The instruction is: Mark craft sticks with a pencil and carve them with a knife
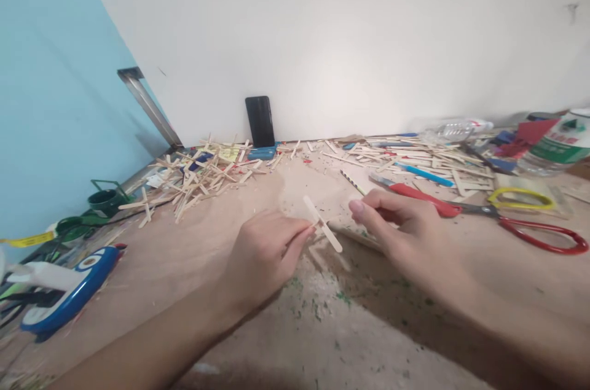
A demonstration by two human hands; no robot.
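My left hand point(271, 249) is closed in a pinch at the middle of the table. Its thumb and forefinger hold a wooden craft stick point(329, 233), which slants across the fingertips above the tabletop. The pinched spot itself is hidden by the fingers. Just to the right, my right hand point(401, 224) hovers with loosely bent fingers, apart from the stick, and nothing shows in it. A thin spiral-striped rod point(353, 182) lies behind its fingertips. Beside that hand is a red cutter point(426, 196) with its blade out.
Crossed craft sticks point(198, 178) pile up at the back left; loose sticks point(428, 159) spread at the back right. Scissors point(544, 233) lie at right near a labelled bottle point(560, 144). A black phone point(260, 121) leans on the wall. A blue-and-white object point(74, 288) sits left.
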